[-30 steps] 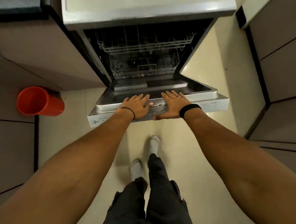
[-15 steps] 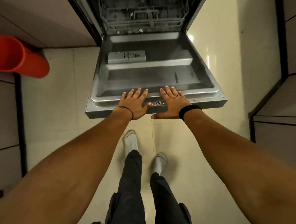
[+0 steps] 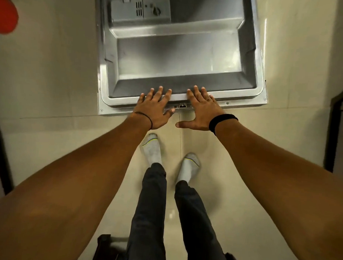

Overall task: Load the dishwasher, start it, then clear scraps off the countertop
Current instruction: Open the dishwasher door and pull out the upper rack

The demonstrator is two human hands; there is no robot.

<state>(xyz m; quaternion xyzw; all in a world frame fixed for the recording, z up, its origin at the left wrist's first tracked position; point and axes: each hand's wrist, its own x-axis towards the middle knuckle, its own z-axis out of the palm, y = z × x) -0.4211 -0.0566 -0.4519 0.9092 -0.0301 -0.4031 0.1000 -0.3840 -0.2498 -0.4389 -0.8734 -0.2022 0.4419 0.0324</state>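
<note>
I am laying my left hand [image 3: 155, 108] and my right hand [image 3: 201, 111] flat, fingers straight and spread, grasping nothing, on the near rim of the dishwasher door [image 3: 179, 58], which is lying open at twelve o'clock from my feet. Its detergent dispenser [image 3: 140, 11] is sitting toward eleven o'clock, and an orange container [image 3: 5, 15] is showing at ten o'clock.

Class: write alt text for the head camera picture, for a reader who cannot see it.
A person's left hand and right hand rest flat, fingers straight, on the front edge of an open dishwasher door. Its detergent compartment shows at the top; socked feet stand on the pale floor.
</note>
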